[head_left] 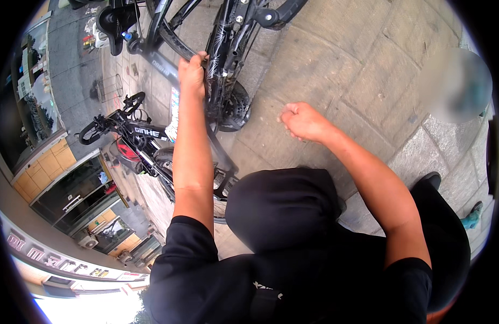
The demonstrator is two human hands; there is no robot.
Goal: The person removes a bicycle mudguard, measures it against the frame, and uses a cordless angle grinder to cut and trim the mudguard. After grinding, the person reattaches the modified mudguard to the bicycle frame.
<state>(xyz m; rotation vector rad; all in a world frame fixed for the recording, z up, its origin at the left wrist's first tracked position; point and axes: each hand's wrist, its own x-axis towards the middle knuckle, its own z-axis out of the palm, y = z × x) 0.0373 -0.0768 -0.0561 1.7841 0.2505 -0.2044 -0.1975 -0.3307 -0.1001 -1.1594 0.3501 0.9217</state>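
A black bicycle with white markings on its frame stands in front of me, seen close from above. My left hand reaches forward to it, fingers closed around the lower end of a curved black wheel part; whether this is tyre or mudguard I cannot tell. Below and right of the hand are the chainring and, higher up, a black crank arm. My right hand hovers apart from the bicycle over the paving, fingers curled in; anything inside them is hidden.
A black saddle is at the upper left. Another black bicycle with a red part stands left of my arm. Stone paving spreads to the right. Shopfronts line the left. A teal shoe shows at the far right.
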